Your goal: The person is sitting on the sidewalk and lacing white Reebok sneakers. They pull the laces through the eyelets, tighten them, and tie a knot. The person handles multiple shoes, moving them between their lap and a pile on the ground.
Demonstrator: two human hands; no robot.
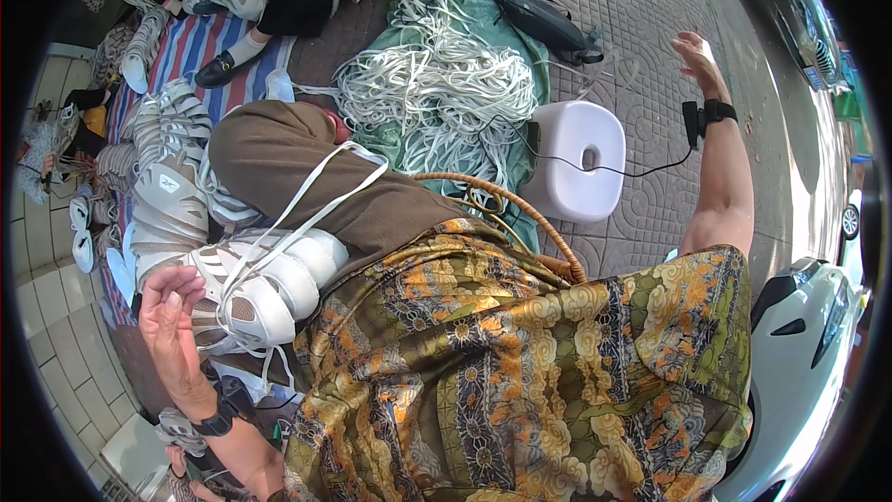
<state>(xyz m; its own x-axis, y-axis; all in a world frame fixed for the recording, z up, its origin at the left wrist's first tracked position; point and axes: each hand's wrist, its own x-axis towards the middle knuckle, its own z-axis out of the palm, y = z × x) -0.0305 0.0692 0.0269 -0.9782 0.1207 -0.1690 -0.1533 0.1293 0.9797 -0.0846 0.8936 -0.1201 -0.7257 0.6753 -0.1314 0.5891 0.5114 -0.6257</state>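
My left hand (pixel 174 330) is raised beside a row of white and beige sneakers (pixel 246 293), its fingers stretched out and nothing visible in them. The nearest sneakers lie against my brown trouser leg. A long white shoelace (pixel 325 172) trails from them, looping over my knee. My right hand (pixel 697 60) reaches far out to the right above the pavement, fingers extended and apart, with nothing in it. A large heap of white shoelaces (pixel 437 98) lies in front of me on a green sheet (pixel 386 33).
A white plastic stool (pixel 590 191) stands right of the laces; a black cable crosses it towards my right wrist. Behind it lies a black bag (pixel 534 19). A curved wicker rim (pixel 548 228) is beside me. Another person's black shoe (pixel 218 68) rests on a striped sheet (pixel 200 37). Cars (pixel 804 344) stand at right.
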